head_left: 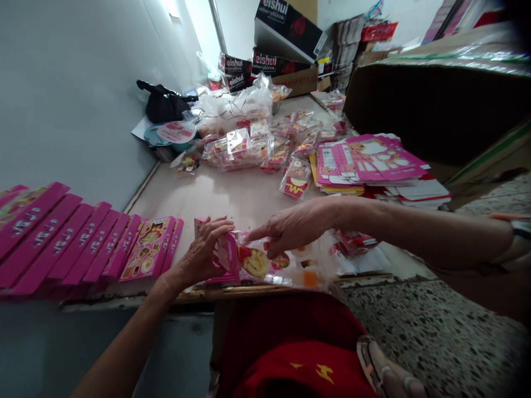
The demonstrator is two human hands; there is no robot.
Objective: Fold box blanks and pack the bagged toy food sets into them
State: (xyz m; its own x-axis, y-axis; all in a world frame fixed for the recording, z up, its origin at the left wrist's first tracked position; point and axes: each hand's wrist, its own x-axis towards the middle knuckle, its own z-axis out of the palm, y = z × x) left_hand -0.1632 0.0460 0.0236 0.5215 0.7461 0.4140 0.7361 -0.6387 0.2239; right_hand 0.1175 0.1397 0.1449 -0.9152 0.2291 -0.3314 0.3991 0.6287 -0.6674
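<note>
Seemingly to steady it, the left hand [203, 249] grips a pink box [233, 257] at the near desk edge [249, 289], its open end facing a tray [290, 269] of toy food; the right hand [286, 226] lies half-curled over that tray, grip unclear. More boxes [89, 243] stand left.

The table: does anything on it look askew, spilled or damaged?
Slightly askew: the flat pink cartons lie fanned, with edges not aligned, and at the far end a black printed box sits tilted above other boxes. I see no clear spill or damage.
</note>
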